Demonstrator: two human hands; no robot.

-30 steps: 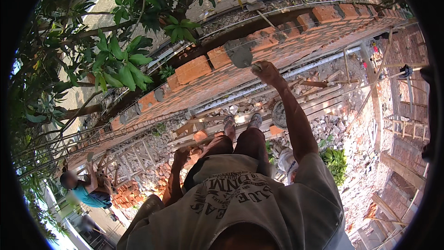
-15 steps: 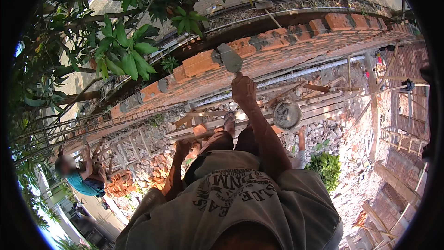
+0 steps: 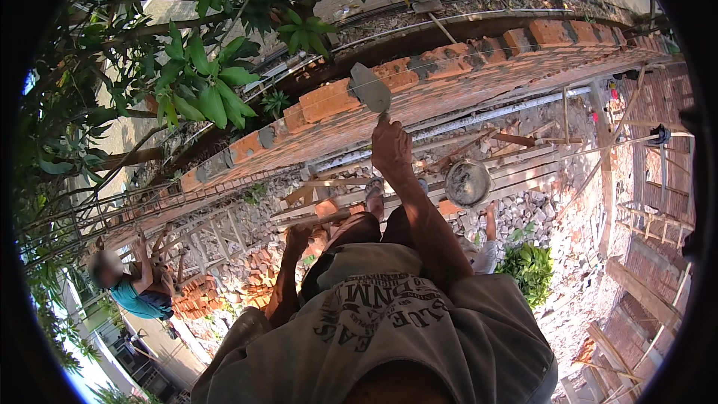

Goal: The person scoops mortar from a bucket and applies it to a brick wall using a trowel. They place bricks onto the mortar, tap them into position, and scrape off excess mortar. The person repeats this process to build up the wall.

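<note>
My right hand (image 3: 391,148) grips a trowel (image 3: 369,87), its blade coated in grey mortar, against the top course of the orange brick wall (image 3: 464,78). A thin string line runs along that course, beside a loose-edged brick (image 3: 329,102) and grey mortar joints. My left hand (image 3: 298,236) hangs lower by my left thigh, fingers curled; what is in it, if anything, I cannot make out. A round pan (image 3: 467,183) with grey residue sits on planks to the right of my right forearm, near my sandalled feet.
A co-worker in teal (image 3: 133,295) works at lower left beside rebar; another person's arm (image 3: 490,232) shows below the pan. Leafy branches (image 3: 209,90) overhang upper left. Rubble (image 3: 523,213), stacked bricks (image 3: 194,292), timber scaffolding (image 3: 639,292) and a white pipe (image 3: 479,112) lie about.
My right hand and trowel have moved left along the wall since a second ago, then held nearly still. Another person's arm has come into sight below the pan.
</note>
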